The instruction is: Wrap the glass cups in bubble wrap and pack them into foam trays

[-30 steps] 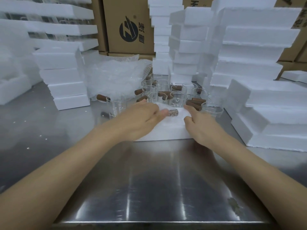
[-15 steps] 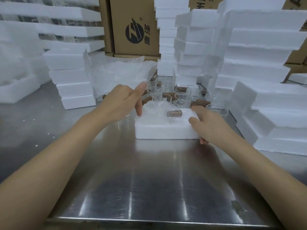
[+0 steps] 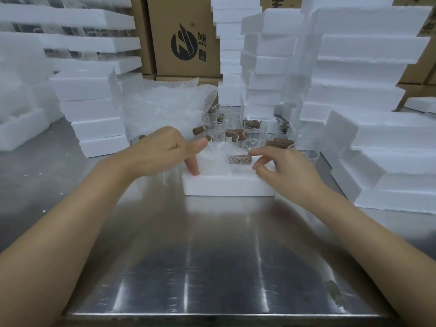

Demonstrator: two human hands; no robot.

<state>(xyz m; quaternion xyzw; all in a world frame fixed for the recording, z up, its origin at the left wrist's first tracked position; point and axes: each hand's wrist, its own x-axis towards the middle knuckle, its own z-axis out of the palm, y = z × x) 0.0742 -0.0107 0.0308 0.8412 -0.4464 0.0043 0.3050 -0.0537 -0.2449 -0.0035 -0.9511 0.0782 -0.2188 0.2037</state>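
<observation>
Wrapped cup (image 3: 232, 159) lies in the foam tray (image 3: 228, 186), fragile and slippery under soft wrap.

I'd take it by the padded body. My left hand (image 3: 162, 153) presses a finger on the tray's rim; my right hand (image 3: 283, 167) hovers loosely curled, gripping nothing.

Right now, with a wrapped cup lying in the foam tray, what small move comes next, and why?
Probably press the wrapped cup down. It lies in the foam tray with its bubble wrap puffed above the rim. The left hand has a finger on the tray's left edge, and the right hand hovers at the right edge, holding nothing.
</observation>
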